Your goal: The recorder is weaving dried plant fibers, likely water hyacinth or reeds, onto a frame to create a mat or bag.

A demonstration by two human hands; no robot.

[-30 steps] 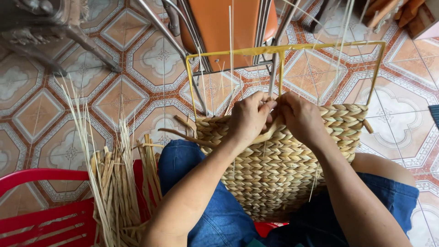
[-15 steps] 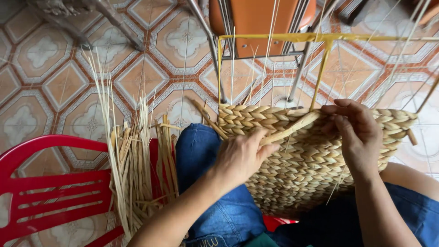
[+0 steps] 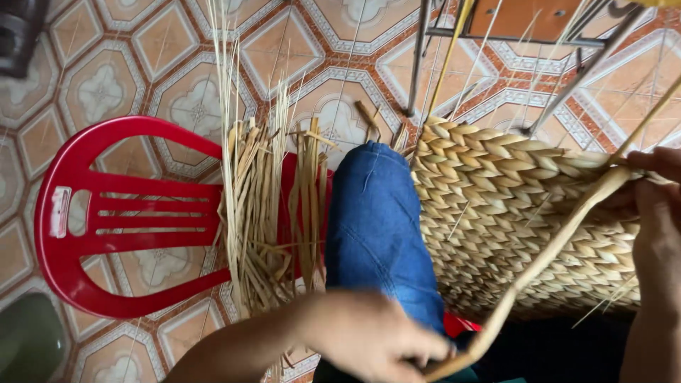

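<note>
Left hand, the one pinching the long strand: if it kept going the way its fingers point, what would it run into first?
The left hand points rightward along the strand. Going straight on, it would probably meet the lower edge of the woven basket first, though motion blur and unclear depth leave that uncertain.

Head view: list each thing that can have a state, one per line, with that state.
Woven basket: partly woven, lying across the lap.
Long strand: pulled taut between both hands.
Left hand: gripping the strand's lower end.
Right hand: pinching the strand at the basket's edge.
Dry fibre bundle: loose, draped over the chair.
Red plastic chair: upright beside the knee.
</note>
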